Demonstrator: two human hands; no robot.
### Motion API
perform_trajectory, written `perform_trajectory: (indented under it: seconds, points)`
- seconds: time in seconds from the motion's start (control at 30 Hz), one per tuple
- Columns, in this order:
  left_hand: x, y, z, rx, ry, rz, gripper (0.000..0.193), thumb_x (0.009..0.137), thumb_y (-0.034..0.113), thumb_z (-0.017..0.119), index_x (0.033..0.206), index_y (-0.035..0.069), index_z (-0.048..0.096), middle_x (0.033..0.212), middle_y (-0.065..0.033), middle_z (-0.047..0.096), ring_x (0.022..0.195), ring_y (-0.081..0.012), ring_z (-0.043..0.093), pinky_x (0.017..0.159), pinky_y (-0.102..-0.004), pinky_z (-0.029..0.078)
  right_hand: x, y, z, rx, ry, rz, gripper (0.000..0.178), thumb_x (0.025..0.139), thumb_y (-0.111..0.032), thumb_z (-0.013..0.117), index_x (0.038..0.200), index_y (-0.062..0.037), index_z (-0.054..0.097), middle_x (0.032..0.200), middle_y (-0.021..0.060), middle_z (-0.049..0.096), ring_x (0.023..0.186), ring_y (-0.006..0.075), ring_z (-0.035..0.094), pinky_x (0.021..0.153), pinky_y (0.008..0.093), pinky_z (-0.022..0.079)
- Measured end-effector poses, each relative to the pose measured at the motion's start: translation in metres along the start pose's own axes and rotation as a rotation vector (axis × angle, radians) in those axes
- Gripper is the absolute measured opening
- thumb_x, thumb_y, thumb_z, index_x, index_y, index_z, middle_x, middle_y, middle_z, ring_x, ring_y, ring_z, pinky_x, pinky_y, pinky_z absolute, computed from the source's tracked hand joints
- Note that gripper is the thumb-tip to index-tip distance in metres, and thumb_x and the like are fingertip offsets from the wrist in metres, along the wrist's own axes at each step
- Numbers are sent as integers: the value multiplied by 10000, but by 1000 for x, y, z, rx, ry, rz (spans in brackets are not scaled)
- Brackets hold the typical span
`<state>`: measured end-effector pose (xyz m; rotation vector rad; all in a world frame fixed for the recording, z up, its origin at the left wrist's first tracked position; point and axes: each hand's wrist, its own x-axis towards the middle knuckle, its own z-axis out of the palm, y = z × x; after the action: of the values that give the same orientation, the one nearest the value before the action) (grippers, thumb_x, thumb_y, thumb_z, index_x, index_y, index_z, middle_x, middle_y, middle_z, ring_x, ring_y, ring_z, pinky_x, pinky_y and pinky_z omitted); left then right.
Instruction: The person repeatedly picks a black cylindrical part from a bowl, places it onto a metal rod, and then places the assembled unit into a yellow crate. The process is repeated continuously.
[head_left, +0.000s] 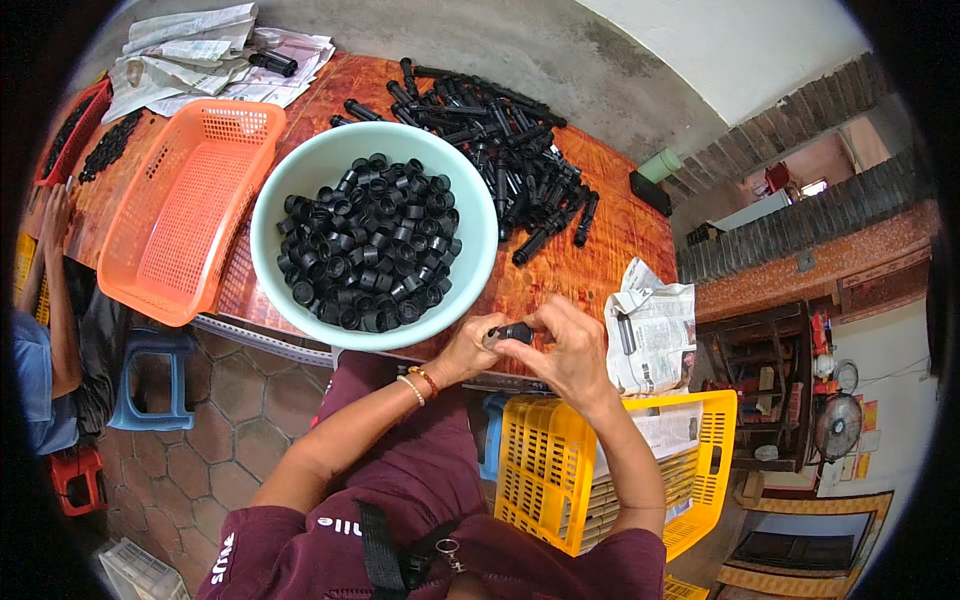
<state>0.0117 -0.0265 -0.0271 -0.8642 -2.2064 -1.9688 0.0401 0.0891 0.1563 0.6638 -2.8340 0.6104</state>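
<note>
My left hand (468, 350) and my right hand (572, 357) meet at the table's near edge. Between them is a short black cylindrical part (517, 332), its round end showing. The fingers of the left are closed around one end; thumb and fingers of the right pinch the other. Most of its length is hidden, so I cannot tell its exact kind. Just left of my hands stands a pale green basin (474, 290) filled with small black ring-shaped caps (370, 240). A heap of black tubes (500, 140) lies beyond my hands on the reddish wooden table (625, 220).
An orange basket (165, 230) stands left of the basin. Newspaper sheets (190, 60) lie at the far left, another newspaper (652, 335) at the right. A yellow crate (545, 470) sits by my right forearm. Another person's arm (62, 290) reaches in at the left, near a blue stool (152, 385).
</note>
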Motion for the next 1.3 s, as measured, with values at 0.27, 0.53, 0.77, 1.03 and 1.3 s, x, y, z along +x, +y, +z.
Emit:
perform_trajectory:
  seconds: [0.27,0.53,0.77,1.03,1.3]
  points:
    - [6,15,-4,-156,67,44,244,753,91,714,922,7,559,751,-128,590,684,-304,599,610,-374,457,-4,-9,-13,247,-80,1,418,773,-126,703,1154,2,591,987,148,568,883,304,585,769,368,482]
    - [6,13,-1,-180,65,47,194,776,98,699,864,21,544,712,-115,559,641,-304,567,580,-361,439,0,-7,-15,143,-77,-91,347,765,-5,667,1101,45,599,908,140,568,840,297,574,732,370,479]
    - [6,8,1,-169,82,101,180,778,98,684,844,22,535,693,-111,546,617,-303,553,563,-369,423,-7,-7,-7,101,-24,-73,357,752,-6,681,1095,45,595,868,143,560,798,302,573,695,372,480]
    - [7,12,-7,-141,-106,-31,219,761,92,677,943,29,574,823,-131,607,790,-296,619,646,-366,465,16,-17,-13,139,-40,19,227,822,-152,640,967,22,629,828,140,590,771,298,594,683,364,479]
    - [-12,17,21,-126,-81,71,256,797,122,637,1018,19,558,1013,-153,601,978,-285,581,743,-400,453,32,-7,32,-81,-373,-55,505,890,-427,509,695,11,666,722,157,625,672,334,637,588,440,499]
